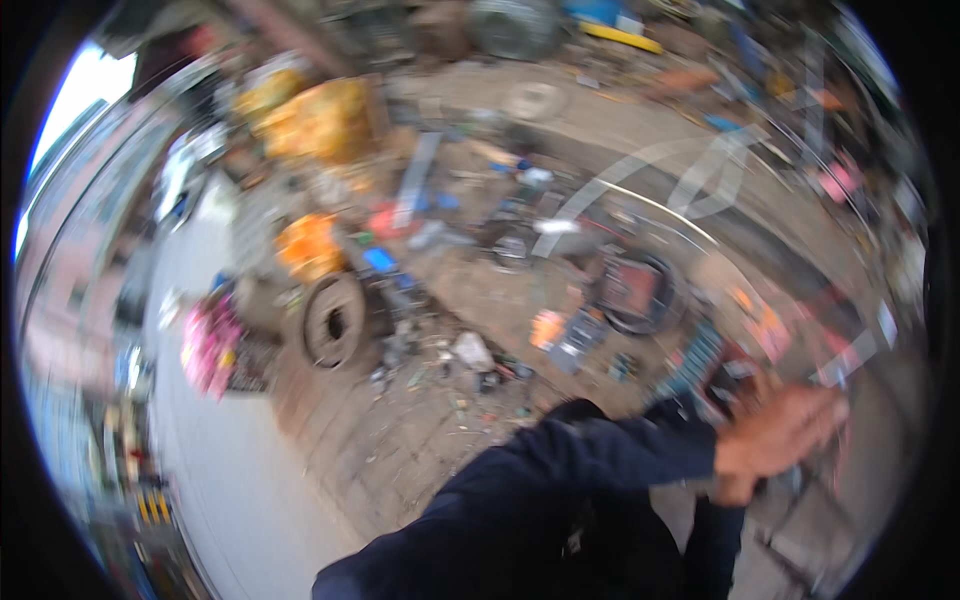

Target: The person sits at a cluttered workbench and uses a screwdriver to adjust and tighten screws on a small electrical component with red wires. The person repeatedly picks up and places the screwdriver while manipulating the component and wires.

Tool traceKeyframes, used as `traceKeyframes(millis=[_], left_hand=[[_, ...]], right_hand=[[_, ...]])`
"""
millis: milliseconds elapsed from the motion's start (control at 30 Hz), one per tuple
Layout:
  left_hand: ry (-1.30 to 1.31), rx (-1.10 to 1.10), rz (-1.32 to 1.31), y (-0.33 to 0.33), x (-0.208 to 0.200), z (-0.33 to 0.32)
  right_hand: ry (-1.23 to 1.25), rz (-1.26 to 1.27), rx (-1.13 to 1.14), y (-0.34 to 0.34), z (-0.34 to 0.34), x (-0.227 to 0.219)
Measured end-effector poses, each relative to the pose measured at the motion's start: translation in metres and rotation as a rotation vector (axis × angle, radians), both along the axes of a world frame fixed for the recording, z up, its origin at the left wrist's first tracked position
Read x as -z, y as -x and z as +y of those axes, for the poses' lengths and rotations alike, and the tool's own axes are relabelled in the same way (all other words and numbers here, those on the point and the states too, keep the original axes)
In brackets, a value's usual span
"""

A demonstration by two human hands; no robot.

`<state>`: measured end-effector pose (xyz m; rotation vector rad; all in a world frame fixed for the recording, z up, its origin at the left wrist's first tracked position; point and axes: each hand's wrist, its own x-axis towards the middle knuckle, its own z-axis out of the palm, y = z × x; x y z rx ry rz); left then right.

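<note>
Motion smears the whole head view. My left hand [785, 432] reaches across to the right from a dark blue sleeve [590, 455], its fingers blurred. Under it is my right hand [735, 488], mostly covered, with only a bit near the wrist showing above its dark sleeve. Whether either hand holds anything is hidden by the blur. Nearest to the hands lies a teal, ridged rectangular piece [692, 358]. Beyond it, a round dark basin [665, 318] has a reddish-brown block [630, 287] in it. Beside that basin are a dark flat rectangular piece [577, 342] and a small orange item [547, 328].
Mixed scrap litters the paved ground [400, 450]. A brown rimmed wheel-like drum [312, 330] stands at left, near a pink bundle [208, 345] and an orange bag [308, 247]. Yellow sacks [320, 118] sit farther back. A grey road [225, 440] runs along the left.
</note>
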<state>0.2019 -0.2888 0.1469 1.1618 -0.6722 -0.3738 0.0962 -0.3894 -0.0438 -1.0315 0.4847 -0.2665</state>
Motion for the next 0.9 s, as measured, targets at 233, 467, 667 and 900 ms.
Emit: traceKeyframes(millis=[233, 467, 667, 900], left_hand=[[0.680, -0.144, 0.012, -0.037, -0.032, 0.068], [-0.255, -0.429, -0.146, -0.096, 0.054, 0.096], [-0.682, 0.100, -0.377, -0.088, 0.136, 0.051], [-0.590, 0.089, -0.292, -0.096, 0.150, 0.015]], right_hand=[[0.046, -0.171, -0.097, -0.033, 0.031, -0.046], [0.076, -0.214, -0.015, -0.038, 0.020, -0.065], [0.040, -0.186, 0.062, -0.037, 0.015, -0.056], [0.035, -0.173, 0.033, -0.042, 0.011, -0.059]])
